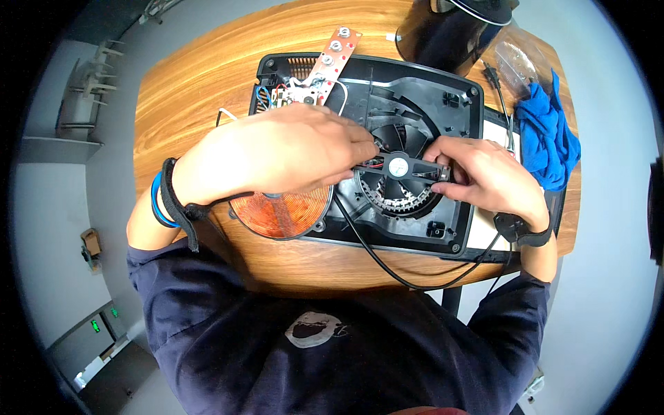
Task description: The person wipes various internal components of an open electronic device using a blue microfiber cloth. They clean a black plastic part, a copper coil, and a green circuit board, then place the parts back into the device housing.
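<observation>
A black cooling fan (398, 167) with a round label at its hub sits over the circular vent of an induction cooker's black plastic base (358, 228). The fingertips of my left hand (311, 150) are at the left end of the fan's crossbar, beside its red and dark wires. At the bar's right end, my right hand (482, 176) pinches it between thumb and fingers. A copper induction coil (282, 215) lies under my left forearm, overlapping the base's lower left corner. Above my left hand is a circuit board (337, 52) with several springs and attached wires, partly hidden.
A black kettle-like vessel (446, 36) stands at the back of the wooden table (207, 78). To the right are a blue cloth (547, 135), a power plug (491, 75) and a clear plastic package (519, 59). A black cable (373, 254) loops near the front edge.
</observation>
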Demonstrator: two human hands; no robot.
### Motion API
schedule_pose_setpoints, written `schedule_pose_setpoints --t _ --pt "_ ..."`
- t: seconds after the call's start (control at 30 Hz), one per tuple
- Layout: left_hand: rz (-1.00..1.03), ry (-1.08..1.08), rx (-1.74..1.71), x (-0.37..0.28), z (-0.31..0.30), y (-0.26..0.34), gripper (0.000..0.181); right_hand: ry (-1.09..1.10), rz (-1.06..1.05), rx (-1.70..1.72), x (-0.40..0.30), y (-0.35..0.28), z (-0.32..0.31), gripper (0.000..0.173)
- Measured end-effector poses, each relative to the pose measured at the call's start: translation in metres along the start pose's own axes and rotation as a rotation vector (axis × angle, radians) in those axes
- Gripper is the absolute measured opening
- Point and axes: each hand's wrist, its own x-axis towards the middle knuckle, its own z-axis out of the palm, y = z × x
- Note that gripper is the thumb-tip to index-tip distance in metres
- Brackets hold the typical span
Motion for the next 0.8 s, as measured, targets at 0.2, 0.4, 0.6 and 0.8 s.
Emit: schedule_pose_setpoints --t 0.2,0.4,0.6,0.8 --pt "-0.011 0.004 -0.043 -0.007 -0.001 0.001 0.053 0.025 0.036 0.057 -0.003 -0.008 -0.017 0.03" --pt "-0.058 0.119 -0.156 -0.01 -0.001 -0.005 0.053 0.248 0.027 0.234 -0.009 -0.01 -0.021 0.012" --pt "0.012 0.263 -0.131 -0.019 0.007 -0.017 0.052 0.371 0.023 0.089 -0.014 -0.012 -0.019 0.013" --pt "0.009 0.38 0.107 -0.031 0.002 -0.029 0.053 0.448 0.085 0.094 -0.026 -0.001 -0.017 0.015"
